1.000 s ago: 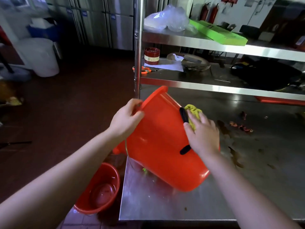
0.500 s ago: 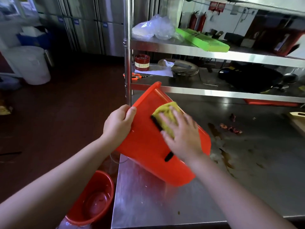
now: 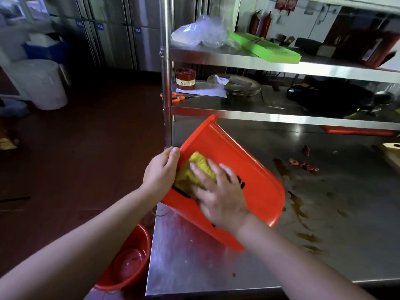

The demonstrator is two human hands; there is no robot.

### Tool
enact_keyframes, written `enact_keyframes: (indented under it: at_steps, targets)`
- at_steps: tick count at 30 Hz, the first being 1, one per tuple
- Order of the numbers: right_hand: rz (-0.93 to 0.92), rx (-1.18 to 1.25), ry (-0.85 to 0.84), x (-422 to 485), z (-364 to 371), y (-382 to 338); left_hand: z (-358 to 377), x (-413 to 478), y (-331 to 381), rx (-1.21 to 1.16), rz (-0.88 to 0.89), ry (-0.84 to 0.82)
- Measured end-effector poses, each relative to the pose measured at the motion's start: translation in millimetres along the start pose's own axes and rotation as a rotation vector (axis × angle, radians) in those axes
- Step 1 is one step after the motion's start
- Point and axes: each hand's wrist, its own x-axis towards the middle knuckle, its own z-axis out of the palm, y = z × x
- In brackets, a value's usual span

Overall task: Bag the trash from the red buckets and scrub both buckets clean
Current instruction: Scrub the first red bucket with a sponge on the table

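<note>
A red bucket [image 3: 244,169] lies tilted on the steel table [image 3: 194,267], its rim pointing up and left over the table's left edge. My left hand [image 3: 161,172] grips the rim, fingers curled over it. My right hand [image 3: 218,191] presses a yellow scouring cloth [image 3: 194,169] flat against the bucket's outer wall, fingers spread; a black handle shows under the cloth. A second red bucket [image 3: 127,260] stands on the floor below the table corner, with a wet bottom.
A steel shelf post [image 3: 166,83] rises just behind the bucket rim. Shelves carry a red tin [image 3: 185,79], orange scissors [image 3: 173,96], clear plastic bags [image 3: 201,31] and a green tray [image 3: 264,47]. Brown stains and food scraps [image 3: 303,165] lie on the table to the right. A white bin [image 3: 41,83] stands far left.
My right hand has slid the yellow cloth left and toward the rim across the bucket's outside. The bucket stays tilted in my left hand's grip.
</note>
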Motion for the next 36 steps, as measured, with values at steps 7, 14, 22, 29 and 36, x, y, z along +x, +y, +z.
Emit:
enact_keyframes:
  at_steps: [7, 14, 22, 29, 36]
  targets:
    - [0.557, 0.155, -0.148, 56, -12, 57, -3, -12, -18, 0.027, 0.010, 0.007]
    - [0.050, 0.013, -0.002, 19, -2, -15, -4, -8, -17, 0.072, 0.070, 0.010]
    - [0.722, 0.308, -0.241, 66, -8, 79, -6, -23, -33, 0.031, 0.061, 0.027]
    - [0.469, 0.009, -0.131, 23, -15, 24, -6, -11, -21, 0.190, -0.028, 0.009]
    - [0.455, 0.028, -0.104, -6, -11, 32, -5, -12, -22, 0.078, -0.034, 0.001]
